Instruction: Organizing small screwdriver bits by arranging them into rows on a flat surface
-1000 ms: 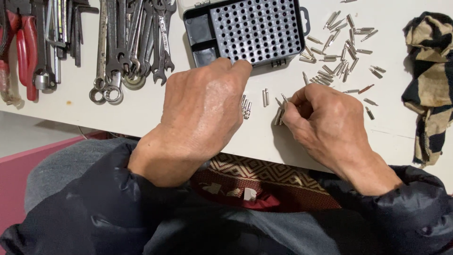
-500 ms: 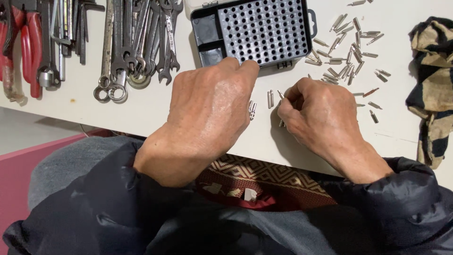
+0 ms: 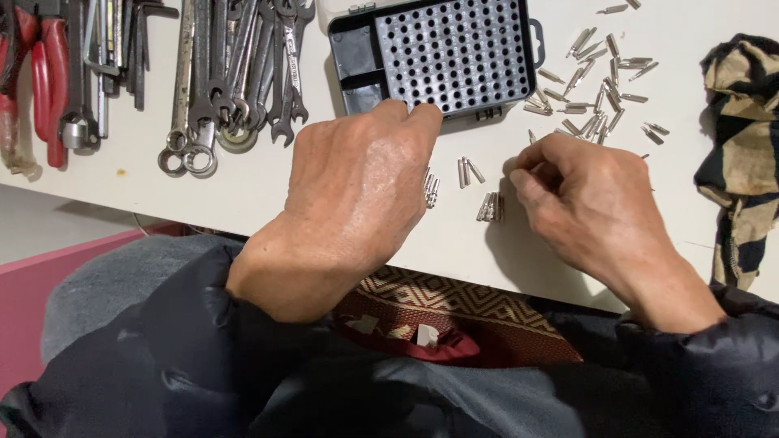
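My screwdriver bits (image 3: 596,97) gleam as bright metal; the bit case (image 3: 454,57) is matt black plastic, the table (image 3: 268,182) smooth white.

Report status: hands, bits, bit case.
Left hand fingertips on black bit case. Right hand curled by loose bits, grip unclear. Wrenches off left, nothing blocking.

I see bare table (image 3: 268,182) between the wrenches (image 3: 235,73) and my left hand (image 3: 357,195), wide enough for a hand to pass. Ahead, the black bit case (image 3: 454,57) blocks the way, its near edge touching my left fingertips. Between my hands lie small groups of bits (image 3: 489,207), leaving only thin gaps. Beyond my right hand (image 3: 584,203), loose bits (image 3: 596,97) litter the surface, and the cloth (image 3: 742,146) closes the right edge. Pliers (image 3: 49,73) crowd the far left.
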